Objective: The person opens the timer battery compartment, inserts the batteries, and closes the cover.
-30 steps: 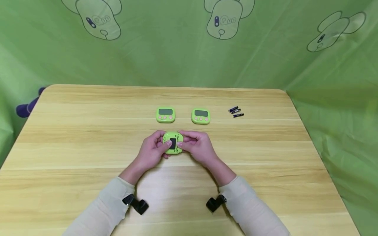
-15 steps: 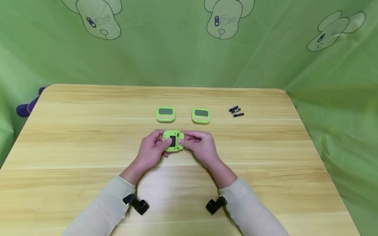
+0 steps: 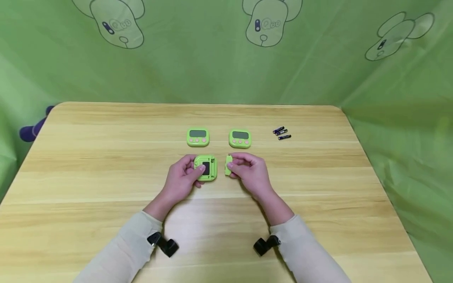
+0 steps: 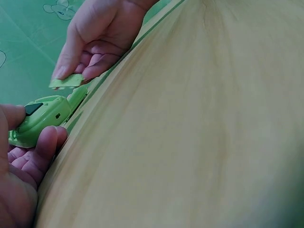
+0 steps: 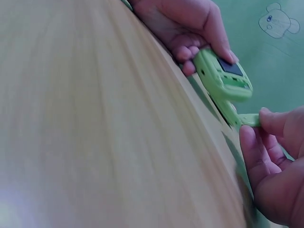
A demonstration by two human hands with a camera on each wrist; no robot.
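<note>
My left hand (image 3: 182,176) grips a green digital timer (image 3: 212,171), back side up, with the thumb on its black rectangle. Along the timer's right side the battery slot lies uncovered; in the right wrist view the slot (image 5: 233,83) faces up. My right hand (image 3: 250,173) pinches the green battery cover (image 3: 228,165) between thumb and fingers, a short gap to the right of the timer. From the left wrist view, the cover (image 4: 66,81) appears apart from the timer body (image 4: 45,118).
Two more green timers, one on the left (image 3: 198,137) and one on the right (image 3: 240,138), lie screen up beyond the hands. Several small dark batteries (image 3: 281,133) lie to their right on the wooden table (image 3: 106,157). A green curtain (image 3: 198,74) hangs behind.
The battery cover slid rightward and came off the timer. My right hand has moved right with it, while my left hand has kept its hold nearly in place.
</note>
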